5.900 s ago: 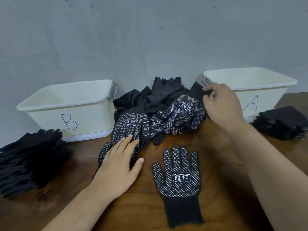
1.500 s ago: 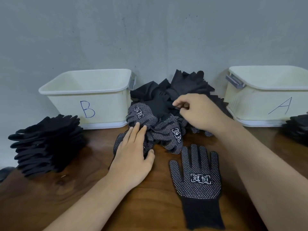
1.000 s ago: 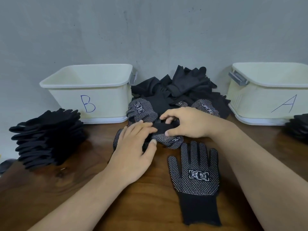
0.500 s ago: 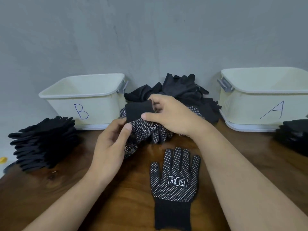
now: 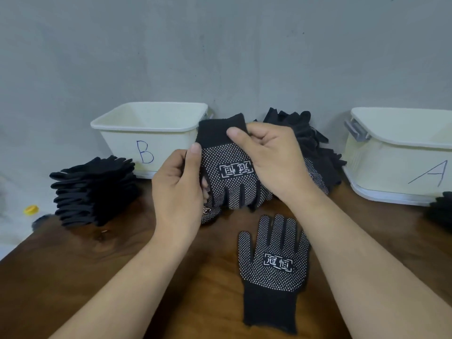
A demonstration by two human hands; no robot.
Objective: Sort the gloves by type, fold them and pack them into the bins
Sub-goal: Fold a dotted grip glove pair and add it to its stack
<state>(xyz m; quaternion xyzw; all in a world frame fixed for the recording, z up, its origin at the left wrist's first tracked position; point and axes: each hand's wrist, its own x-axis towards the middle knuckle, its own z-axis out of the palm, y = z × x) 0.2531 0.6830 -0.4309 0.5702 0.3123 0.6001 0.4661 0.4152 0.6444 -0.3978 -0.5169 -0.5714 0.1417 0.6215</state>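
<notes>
I hold a black glove with white dots (image 5: 230,172) in the air, cuff up and fingers hanging down. My right hand (image 5: 271,160) pinches its cuff and right side; my left hand (image 5: 178,189) grips its left edge. A second dotted glove (image 5: 274,263) lies flat on the table, fingers pointing away from me. Behind my hands sits a mixed pile of plain black and dotted gloves (image 5: 315,152). The cream bin marked B (image 5: 146,128) stands at the back left and the bin marked A (image 5: 401,152) at the back right; I see nothing inside either.
A stack of plain black gloves (image 5: 95,189) lies left of bin B, and another dark stack (image 5: 440,209) shows at the right edge. A small yellow cap (image 5: 31,209) lies off the table's left edge. The wooden table (image 5: 122,253) ends against a grey wall.
Both hands drew a dotted glove out of the pile and lifted it, so it now hangs spread with its logo facing me. The flat glove stayed put.
</notes>
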